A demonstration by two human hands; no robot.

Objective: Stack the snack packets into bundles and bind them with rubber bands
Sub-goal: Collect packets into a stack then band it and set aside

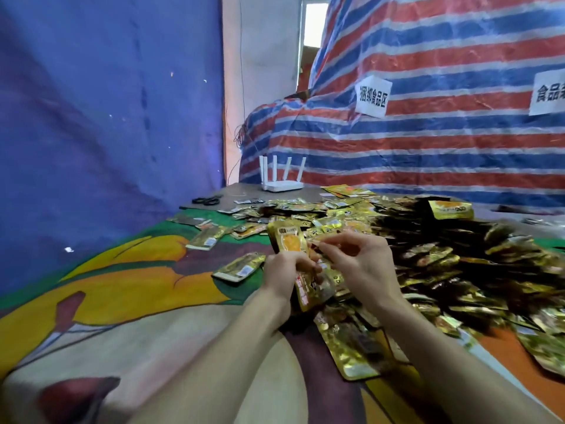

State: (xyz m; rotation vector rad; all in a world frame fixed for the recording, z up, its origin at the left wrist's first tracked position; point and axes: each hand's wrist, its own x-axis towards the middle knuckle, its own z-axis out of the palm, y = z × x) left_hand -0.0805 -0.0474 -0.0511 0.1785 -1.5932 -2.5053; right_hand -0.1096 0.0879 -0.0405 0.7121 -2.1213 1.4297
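Observation:
A big heap of gold and dark snack packets (443, 258) covers the right half of the table. My left hand (286, 269) grips a small stack of gold packets (290, 240) held upright above the cloth. My right hand (354, 258) is beside it, its fingers curled and pinching at the stack's right edge; what lies between the fingertips is too small to tell. A bound-looking bundle of packets (240, 267) lies flat just left of my hands, and another bundle (204, 238) lies farther back.
A colourful printed cloth (128, 289) covers the table. A white router (282, 185) and black scissors (209, 200) sit at the far edge. A blue tarp hangs on the left, a striped tarp (428, 117) with paper labels behind.

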